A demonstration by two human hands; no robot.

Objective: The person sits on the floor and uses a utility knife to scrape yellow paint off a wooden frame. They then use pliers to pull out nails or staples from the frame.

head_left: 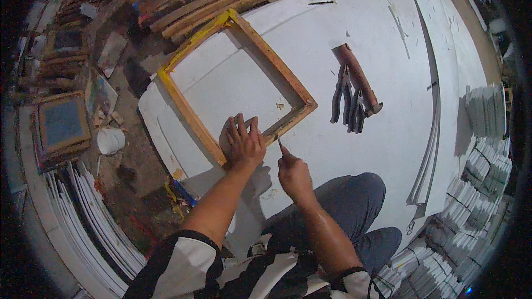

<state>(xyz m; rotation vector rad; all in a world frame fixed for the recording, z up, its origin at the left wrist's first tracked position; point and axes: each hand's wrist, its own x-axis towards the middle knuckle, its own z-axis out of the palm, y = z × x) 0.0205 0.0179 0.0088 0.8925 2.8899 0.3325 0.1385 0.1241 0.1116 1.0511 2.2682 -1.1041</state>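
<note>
A square wooden frame (271, 56), yellow-stained along its far left side, lies on a large white board (388, 155). My left hand (245, 145) rests with fingers spread on the frame's near side, close to its near left corner. In my right hand (295, 178) is a thin-bladed hand tool (280, 142); its tip meets the near rail, and its handle is mostly hidden by my fingers. A few wood chips (280, 106) lie inside the frame. To the right are a hammer (359, 71) with a brown handle and two dark-handled pliers (339, 99).
Wooden strips (205, 8) are piled beyond the frame. On the left floor stand a white bucket (111, 140), stacked small frames (62, 123) and long white strips (102, 221). Bundled white strips (463, 205) line the right. My bent knee (363, 191) is over the board's near edge.
</note>
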